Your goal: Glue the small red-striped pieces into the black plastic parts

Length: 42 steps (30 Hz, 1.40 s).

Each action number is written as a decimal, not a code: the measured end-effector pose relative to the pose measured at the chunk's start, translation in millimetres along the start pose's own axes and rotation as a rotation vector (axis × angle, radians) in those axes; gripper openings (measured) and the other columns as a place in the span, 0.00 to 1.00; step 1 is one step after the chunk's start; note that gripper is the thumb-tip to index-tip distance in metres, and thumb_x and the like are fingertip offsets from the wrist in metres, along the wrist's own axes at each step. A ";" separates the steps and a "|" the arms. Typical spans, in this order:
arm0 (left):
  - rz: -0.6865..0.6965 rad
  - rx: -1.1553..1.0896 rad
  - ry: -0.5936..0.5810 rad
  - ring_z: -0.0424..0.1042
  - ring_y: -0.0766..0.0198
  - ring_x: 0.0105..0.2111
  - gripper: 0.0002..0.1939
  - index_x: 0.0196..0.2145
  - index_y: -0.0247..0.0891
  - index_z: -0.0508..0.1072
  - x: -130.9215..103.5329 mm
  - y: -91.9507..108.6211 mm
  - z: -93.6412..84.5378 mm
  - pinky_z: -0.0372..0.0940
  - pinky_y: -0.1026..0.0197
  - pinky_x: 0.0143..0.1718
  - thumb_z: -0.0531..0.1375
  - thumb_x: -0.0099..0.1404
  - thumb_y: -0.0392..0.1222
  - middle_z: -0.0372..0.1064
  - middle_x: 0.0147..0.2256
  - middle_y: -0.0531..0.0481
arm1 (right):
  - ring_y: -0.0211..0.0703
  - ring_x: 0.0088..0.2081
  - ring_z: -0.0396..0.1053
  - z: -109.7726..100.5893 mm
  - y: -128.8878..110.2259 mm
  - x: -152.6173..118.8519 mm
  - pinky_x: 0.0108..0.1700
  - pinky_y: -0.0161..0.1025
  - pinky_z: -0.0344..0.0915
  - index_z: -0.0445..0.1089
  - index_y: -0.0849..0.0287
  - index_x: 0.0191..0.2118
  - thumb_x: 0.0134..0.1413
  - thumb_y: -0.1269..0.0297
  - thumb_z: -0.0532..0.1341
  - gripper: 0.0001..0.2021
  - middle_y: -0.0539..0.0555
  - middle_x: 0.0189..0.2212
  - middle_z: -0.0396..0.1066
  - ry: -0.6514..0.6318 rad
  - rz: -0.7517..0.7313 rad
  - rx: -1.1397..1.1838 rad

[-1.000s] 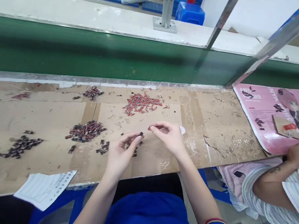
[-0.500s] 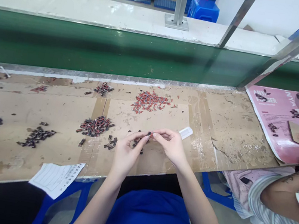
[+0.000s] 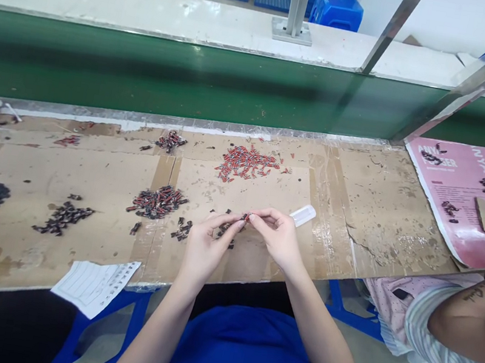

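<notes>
Small red and black parts (image 3: 246, 217) brought together at the fingertips

A second ago the hands were apart, the left pinching a small black part and the right a small red one. Now the fingertips meet, and the parts sit between them, held just above the cardboard (image 3: 82, 171). The left hand (image 3: 203, 250) pinches from one side with thumb and forefinger; the right hand (image 3: 281, 240) does the same from the other. Neither has let go. The work has probably passed from holding two separate parts to lining them up or joining them, but whether they are fitted or only touching is too small to tell.

Beyond the hands lies the red pile (image 3: 245, 165); to the left is a mixed pile (image 3: 157, 202) of red and black parts. Loose dark parts (image 3: 182, 229) lie beside the left hand. The white plastic piece (image 3: 303, 215), largely hidden behind the right hand a second ago, now shows beside it.
</notes>
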<state>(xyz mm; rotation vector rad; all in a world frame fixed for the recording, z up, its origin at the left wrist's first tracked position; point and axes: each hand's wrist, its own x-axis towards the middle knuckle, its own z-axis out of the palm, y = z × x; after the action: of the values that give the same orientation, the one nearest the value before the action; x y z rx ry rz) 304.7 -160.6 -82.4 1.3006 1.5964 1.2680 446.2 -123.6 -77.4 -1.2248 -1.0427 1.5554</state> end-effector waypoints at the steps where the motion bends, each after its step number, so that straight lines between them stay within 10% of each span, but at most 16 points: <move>1: 0.008 0.003 -0.006 0.76 0.57 0.36 0.10 0.33 0.41 0.82 0.0 0.4 -0.1 0.71 0.56 0.41 0.64 0.57 0.48 0.80 0.33 0.47 | 0.44 0.33 0.77 0.5 0.2 -0.2 0.42 0.42 0.73 0.75 0.58 0.28 0.38 0.57 0.71 0.11 0.53 0.28 0.79 0.009 -0.004 -0.009; 14: -0.049 -0.083 -0.051 0.76 0.59 0.34 0.11 0.33 0.38 0.81 0.0 0.5 -2.4 0.70 0.57 0.40 0.65 0.56 0.47 0.79 0.32 0.45 | 0.45 0.36 0.77 8.1 6.6 -7.4 0.45 0.43 0.73 0.74 0.57 0.27 0.39 0.56 0.71 0.12 0.53 0.31 0.79 0.013 -0.043 0.065; 23: -0.042 -0.223 -0.015 0.76 0.59 0.34 0.09 0.30 0.38 0.81 -2.2 2.1 2.2 0.71 0.57 0.40 0.66 0.53 0.45 0.79 0.31 0.46 | 0.43 0.37 0.77 -0.7 3.0 -4.6 0.49 0.44 0.72 0.76 0.58 0.29 0.36 0.56 0.73 0.14 0.53 0.31 0.80 -0.171 0.184 0.269; 33: 0.046 -0.111 -0.076 0.74 0.60 0.33 0.07 0.30 0.41 0.81 -4.1 13.9 -2.3 0.70 0.58 0.39 0.64 0.56 0.45 0.78 0.30 0.47 | 0.46 0.40 0.78 -10.0 -11.2 -17.4 0.48 0.44 0.74 0.80 0.54 0.34 0.52 0.59 0.66 0.07 0.54 0.37 0.80 -0.145 -0.278 -0.221; 42: 0.146 -0.107 -0.148 0.71 0.62 0.31 0.05 0.31 0.41 0.81 -8.7 24.5 -10.6 0.68 0.59 0.35 0.64 0.59 0.40 0.76 0.29 0.48 | 0.43 0.43 0.77 -14.8 -25.0 -27.6 0.47 0.40 0.74 0.79 0.53 0.40 0.58 0.64 0.60 0.10 0.53 0.41 0.80 -0.265 -0.298 -0.284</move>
<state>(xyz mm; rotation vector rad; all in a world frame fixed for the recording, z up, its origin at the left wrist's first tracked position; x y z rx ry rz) 303.6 -171.4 -56.5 1.4295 1.3330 1.2940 467.8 -142.1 -49.1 -1.0039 -1.5864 1.3915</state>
